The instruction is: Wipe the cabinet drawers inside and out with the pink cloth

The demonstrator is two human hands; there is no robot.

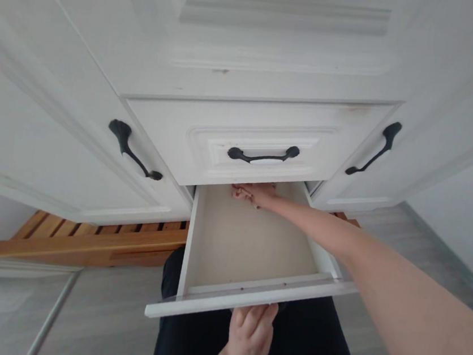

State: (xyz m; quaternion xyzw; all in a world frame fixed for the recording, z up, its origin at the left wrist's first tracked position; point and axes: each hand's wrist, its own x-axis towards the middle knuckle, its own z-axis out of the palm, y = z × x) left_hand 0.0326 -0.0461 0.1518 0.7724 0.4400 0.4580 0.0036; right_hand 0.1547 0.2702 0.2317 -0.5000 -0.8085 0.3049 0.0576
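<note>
A white drawer (pixel 255 242) is pulled out below a closed drawer (pixel 262 140) with a black handle (pixel 263 156). My right hand (pixel 254 195) reaches into the back of the open drawer, just under the closed one; its fingers are curled near the drawer's bottom, and what they hold, if anything, is too small to make out. In front, my left hand (pixel 251 333) has its fingers wrapped up against the outside of the open drawer's front panel (pixel 243 301), where the handle is hidden.
Cabinet doors with black handles flank the drawers, on the left (pixel 132 151) and right (pixel 376 151). A slatted wooden rack (pixel 96 244) lies beneath the cabinet. My legs in dark trousers (pixel 307 339) are under the open drawer.
</note>
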